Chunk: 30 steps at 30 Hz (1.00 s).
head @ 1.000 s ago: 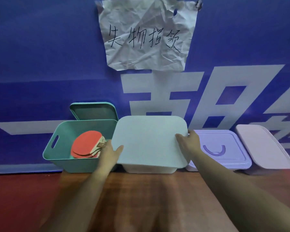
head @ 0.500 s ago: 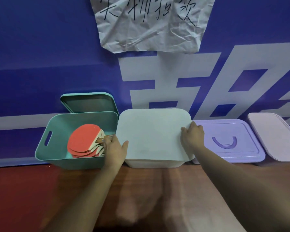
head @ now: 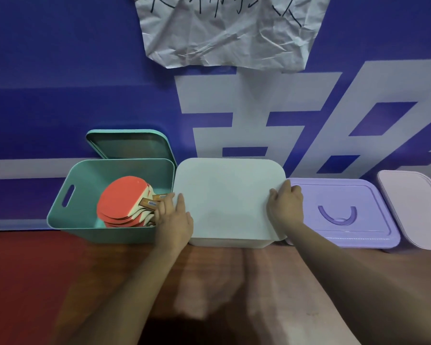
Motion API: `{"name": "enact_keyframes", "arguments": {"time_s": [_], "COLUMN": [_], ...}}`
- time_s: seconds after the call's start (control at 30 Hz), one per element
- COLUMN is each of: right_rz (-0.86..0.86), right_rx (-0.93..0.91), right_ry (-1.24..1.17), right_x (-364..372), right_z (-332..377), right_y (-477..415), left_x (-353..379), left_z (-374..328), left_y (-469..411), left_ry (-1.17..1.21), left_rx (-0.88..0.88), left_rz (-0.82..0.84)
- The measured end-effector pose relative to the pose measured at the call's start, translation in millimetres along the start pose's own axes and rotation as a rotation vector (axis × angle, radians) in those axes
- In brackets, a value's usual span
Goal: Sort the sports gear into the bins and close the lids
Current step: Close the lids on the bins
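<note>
Now white lid (head: 229,197) level, long axis left-right.

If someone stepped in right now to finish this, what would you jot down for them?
Hands: left hand and right hand each grip a side edge of the white lid, which lies on the white bin.
Done: purple bin and pink bin are lidded. Red paddles are in the open green bin.
Left: press the white lid home, then fit the green lid, which leans on the wall behind its bin.

Bare left hand (head: 175,221), bare right hand (head: 285,207).
</note>
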State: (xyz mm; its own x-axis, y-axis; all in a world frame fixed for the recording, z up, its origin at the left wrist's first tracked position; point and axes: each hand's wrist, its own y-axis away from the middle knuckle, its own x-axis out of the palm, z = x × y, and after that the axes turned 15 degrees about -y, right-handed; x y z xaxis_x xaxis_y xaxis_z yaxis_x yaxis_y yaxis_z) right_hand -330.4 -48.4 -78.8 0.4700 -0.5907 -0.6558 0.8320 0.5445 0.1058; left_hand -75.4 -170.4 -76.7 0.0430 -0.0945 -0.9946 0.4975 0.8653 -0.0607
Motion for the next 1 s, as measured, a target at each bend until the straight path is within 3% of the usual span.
{"name": "enact_keyframes", "arguments": {"time_s": [0.13, 0.27, 0.47, 0.63, 0.8, 0.9, 1.0], "right_rz": [0.038, 0.099, 0.107, 0.160, 0.134, 0.106, 0.187], "right_rx": [-0.087, -0.211, -0.235, -0.231, -0.219, -0.320, -0.358], "right_ry": [0.113, 0.207, 0.171, 0.176, 0.338, 0.262, 0.171], "right_x": [1.5, 6.1, 13.0, 12.1, -4.3, -13.5, -10.5], "right_z": [-8.4, -20.3, -23.2, -24.7, 1.4, 40.6, 81.3], "right_y": [-2.7, -9.9, -16.8, -19.1, -16.4, -0.7, 17.6], "left_x": [1.9, 13.2, 19.2, 19.2, -10.8, -41.6, -68.4], "left_z": [-9.7, -16.6, -20.4, -21.7, -11.5, 8.9, 42.5], "left_y": [-14.6, -25.5, -23.3, -26.2, -32.4, -25.4, -14.7], "left_ry": [0.108, -0.038, -0.120, -0.099, 0.094, 0.196, 0.258], "left_rx": [0.146, 0.201, 0.159, 0.155, 0.150, 0.087, -0.019], "left_rz": [0.063, 0.139, 0.042, 0.094, 0.170, 0.109, 0.025]}}
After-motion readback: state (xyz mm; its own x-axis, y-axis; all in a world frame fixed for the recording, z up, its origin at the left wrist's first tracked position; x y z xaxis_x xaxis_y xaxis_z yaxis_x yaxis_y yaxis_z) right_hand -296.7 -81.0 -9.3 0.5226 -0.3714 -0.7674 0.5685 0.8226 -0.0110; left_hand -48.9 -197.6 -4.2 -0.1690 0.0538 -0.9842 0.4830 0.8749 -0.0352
